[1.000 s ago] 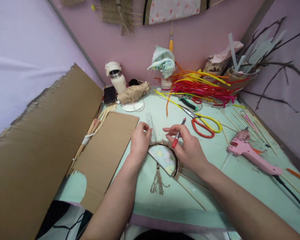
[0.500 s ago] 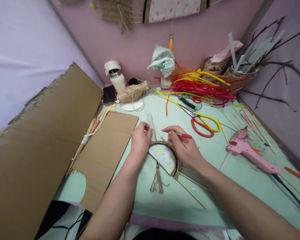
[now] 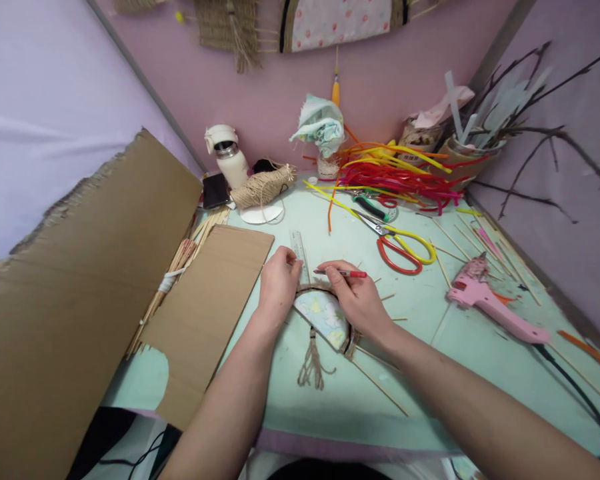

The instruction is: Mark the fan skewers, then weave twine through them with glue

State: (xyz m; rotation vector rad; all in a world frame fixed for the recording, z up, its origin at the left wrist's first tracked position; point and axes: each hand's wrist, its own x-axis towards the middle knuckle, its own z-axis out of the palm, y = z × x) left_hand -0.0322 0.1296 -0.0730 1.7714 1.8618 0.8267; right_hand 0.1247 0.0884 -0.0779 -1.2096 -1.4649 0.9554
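My left hand (image 3: 278,283) is closed, thumb and fingers pinching the edge of a clear ruler (image 3: 297,245) that stands out over the half-round piece. My right hand (image 3: 357,293) grips a red pen (image 3: 351,274), its tip close to the ruler and a thin stick. Beneath both hands lies the half-round piece, faced with floral fabric (image 3: 321,315) and edged with a black line and twine. Thin sticks (image 3: 380,384) fan out from its rim, and a twine tassel (image 3: 313,363) hangs from the straight side. The right hand covers part of the rim.
Cardboard sheets (image 3: 215,287) lie on the left beside bundled sticks (image 3: 173,273). Scissors (image 3: 405,248), red and yellow strips (image 3: 400,175) and a pink glue gun (image 3: 500,310) are to the right. Behind stand a white bottle (image 3: 231,163) and a twine roll (image 3: 264,187).
My right hand has moved left with the pen, bringing its tip nearer the ruler. More stick ends show to the right of that hand. My left hand stays at the ruler.
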